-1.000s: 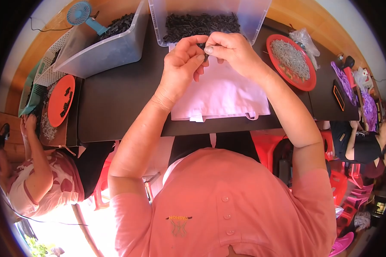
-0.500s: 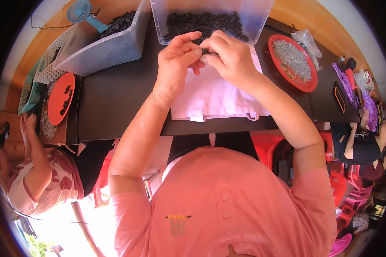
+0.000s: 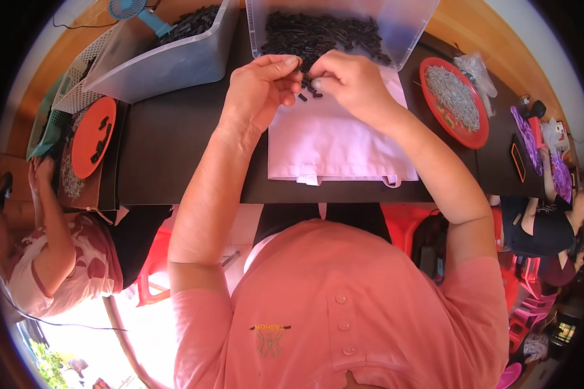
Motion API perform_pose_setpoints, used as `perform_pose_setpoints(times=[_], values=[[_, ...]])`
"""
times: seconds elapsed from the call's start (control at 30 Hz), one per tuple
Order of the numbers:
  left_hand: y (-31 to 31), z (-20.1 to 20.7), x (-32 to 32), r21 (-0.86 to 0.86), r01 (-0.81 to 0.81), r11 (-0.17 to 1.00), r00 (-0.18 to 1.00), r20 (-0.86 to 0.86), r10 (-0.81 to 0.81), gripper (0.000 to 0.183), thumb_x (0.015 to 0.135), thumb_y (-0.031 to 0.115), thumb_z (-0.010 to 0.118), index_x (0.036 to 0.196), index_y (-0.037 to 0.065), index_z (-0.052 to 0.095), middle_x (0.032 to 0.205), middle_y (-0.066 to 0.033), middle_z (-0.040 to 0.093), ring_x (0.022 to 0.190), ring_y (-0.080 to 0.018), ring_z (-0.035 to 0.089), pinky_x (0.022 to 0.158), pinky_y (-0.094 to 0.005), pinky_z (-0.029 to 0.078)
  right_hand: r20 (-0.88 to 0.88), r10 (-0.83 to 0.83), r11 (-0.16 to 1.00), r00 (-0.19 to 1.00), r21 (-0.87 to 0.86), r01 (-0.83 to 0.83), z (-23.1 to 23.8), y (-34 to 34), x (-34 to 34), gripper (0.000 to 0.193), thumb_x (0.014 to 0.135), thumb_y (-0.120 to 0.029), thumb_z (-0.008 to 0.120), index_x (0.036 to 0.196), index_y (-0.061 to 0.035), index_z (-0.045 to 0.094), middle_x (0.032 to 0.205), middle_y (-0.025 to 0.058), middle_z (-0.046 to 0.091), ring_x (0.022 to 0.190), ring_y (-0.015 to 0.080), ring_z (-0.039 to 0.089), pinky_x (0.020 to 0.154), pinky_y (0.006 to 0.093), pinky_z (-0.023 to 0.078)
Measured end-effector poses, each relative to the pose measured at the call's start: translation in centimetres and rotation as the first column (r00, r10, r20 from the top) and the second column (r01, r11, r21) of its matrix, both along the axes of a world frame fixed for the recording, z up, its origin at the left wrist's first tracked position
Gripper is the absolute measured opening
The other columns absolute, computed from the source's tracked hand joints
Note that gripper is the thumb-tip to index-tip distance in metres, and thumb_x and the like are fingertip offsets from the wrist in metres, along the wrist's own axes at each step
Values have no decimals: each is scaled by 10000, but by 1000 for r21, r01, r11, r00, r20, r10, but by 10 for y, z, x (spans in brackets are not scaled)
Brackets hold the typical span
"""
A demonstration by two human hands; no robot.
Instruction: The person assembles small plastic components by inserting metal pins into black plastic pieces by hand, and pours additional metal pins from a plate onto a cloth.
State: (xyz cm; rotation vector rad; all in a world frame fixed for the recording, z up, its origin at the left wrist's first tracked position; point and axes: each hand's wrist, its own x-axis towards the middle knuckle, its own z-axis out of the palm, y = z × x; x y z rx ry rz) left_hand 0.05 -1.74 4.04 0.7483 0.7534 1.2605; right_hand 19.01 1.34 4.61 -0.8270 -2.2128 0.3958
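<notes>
My left hand (image 3: 259, 87) is raised over the cloth, thumb and forefinger pressed together. What sits in that pinch, if anything, is too small to make out. Close by on the right, my right hand (image 3: 357, 84) has its thumb and forefinger bent around a small dark part at the front of the clear bin. Several short black pieces (image 3: 311, 89) lie between the two hands on a pale pink cloth (image 3: 337, 152). Behind them, the clear plastic bin (image 3: 405, 39) lies open toward me with a heap of black parts (image 3: 324, 32) inside.
At right, a red plate (image 3: 477, 137) holds thin silvery pieces, beside a clear plastic bag (image 3: 477, 72). A second bin (image 3: 169, 72) with black parts and a blue fan (image 3: 123, 8) stands at left. Another orange-red plate (image 3: 84, 146) lies near a co-worker's arm (image 3: 52, 227). Another person sits at right.
My hands were together around a small black part and have now come apart. Loose black pieces now show between them on the cloth. The whole view has shifted slightly.
</notes>
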Motion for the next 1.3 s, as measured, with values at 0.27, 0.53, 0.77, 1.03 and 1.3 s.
perform_pose_setpoints(times=[0.27, 0.53, 0.77, 1.03, 1.3], values=[[-1, -3, -4, 24, -119, 993, 990, -72, 121, 173, 939, 111, 589, 997, -49, 614, 818, -94, 631, 673, -158, 590, 553, -270, 443, 604, -77, 996, 794, 16, 85, -4, -1, -35, 127, 699, -73, 572, 755, -33, 679, 772, 188, 671, 758, 363, 667, 647, 476, 514], [-3, -1, 2, 23, -166, 986, 982, -86, 168, 162, 905, 50, 616, 1021, -63, 625, 836, -109, 637, 675, -167, 597, 559, -280, 456, 229, -87, 992, 969, -74, 107, -18, 7, -14, 106, 799, -120, 626, 839, -23, 641, 781, 112, 664, 694, 258, 643, 613, 385, 488], [-16, 0, 24, 66, 1, 998, 969, -246, 15, 139, 890, 35, 626, 997, -52, 639, 830, -97, 652, 656, -135, 598, 519, -242, 456, -414, -148, 782, 898, -605, -150, 17, -15, 9, 130, 891, -123, 615, 966, -26, 656, 792, 5, 634, 682, 81, 568, 616, 205, 386], [-22, 3, 32, 112, 29, 993, 978, -208, -5, 108, 864, 23, 645, 946, -45, 632, 821, -110, 674, 609, -122, 588, 478, -248, 462, -556, -176, 823, 813, -536, -188, 8, -26, 4, 79, 881, -65, 637, 922, 2, 644, 820, 34, 637, 699, 97, 575, 611, 232, 482], [-23, 0, 34, 120, 37, 992, 981, -194, -13, 111, 863, 24, 646, 949, -44, 627, 821, -113, 677, 589, -118, 577, 476, -252, 458, -538, -153, 844, 829, -508, -173, 2, -29, 4, 98, 913, -85, 613, 936, 5, 643, 815, 33, 640, 709, 95, 576, 624, 235, 480]])
